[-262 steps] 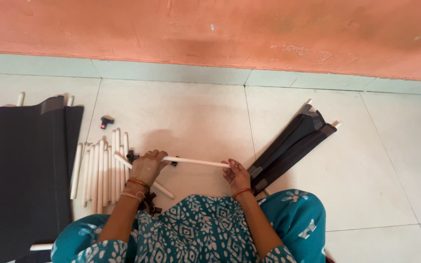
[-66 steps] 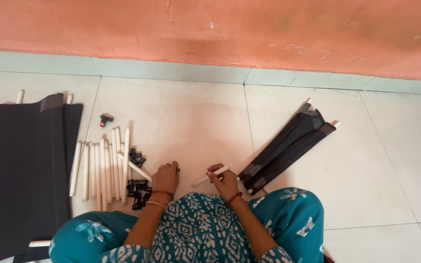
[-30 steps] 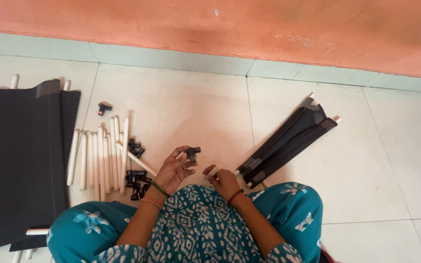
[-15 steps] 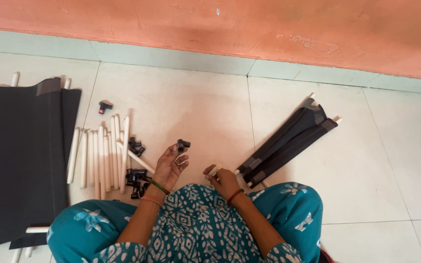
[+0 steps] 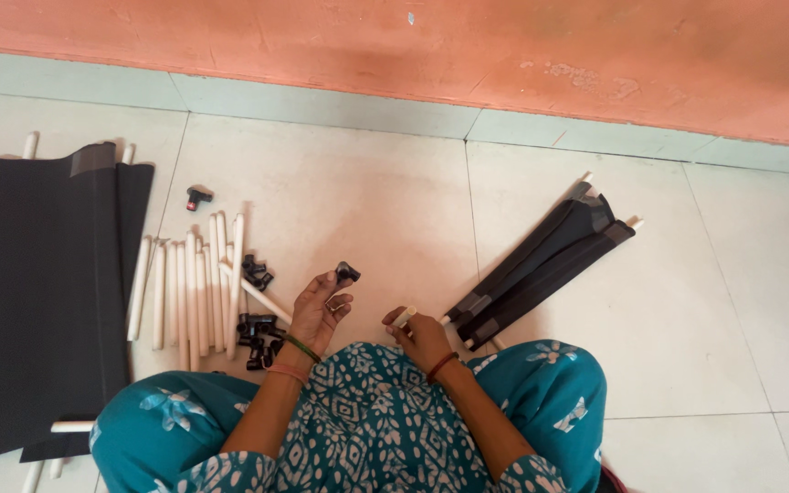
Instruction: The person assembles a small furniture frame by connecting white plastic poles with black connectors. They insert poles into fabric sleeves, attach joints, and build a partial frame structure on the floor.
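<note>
Seated person on a tiled floor, one small black connector [image 5: 347, 271] in the left hand [image 5: 319, 310] and a white rod [image 5: 404, 317] in the right hand [image 5: 424, 338].

The left hand is raised palm up, fingertips pinching the connector at its 12 o'clock tip; the right hand, at 3 o'clock from the left and apart from it, is clenched around the rod, whose pale end sticks out toward 11 o'clock. At 9 o'clock of the left hand lies a pile of black connectors [image 5: 257, 329], touching a row of white rods [image 5: 189, 292] laid side by side. Farther toward 9 o'clock a wide black fabric panel [image 5: 38, 292] lies flat. At 2 o'clock of the right hand, a folded bundle of black fabric with rods [image 5: 541, 265] lies slanted. One lone connector [image 5: 197, 197] sits at 11 o'clock.
</note>
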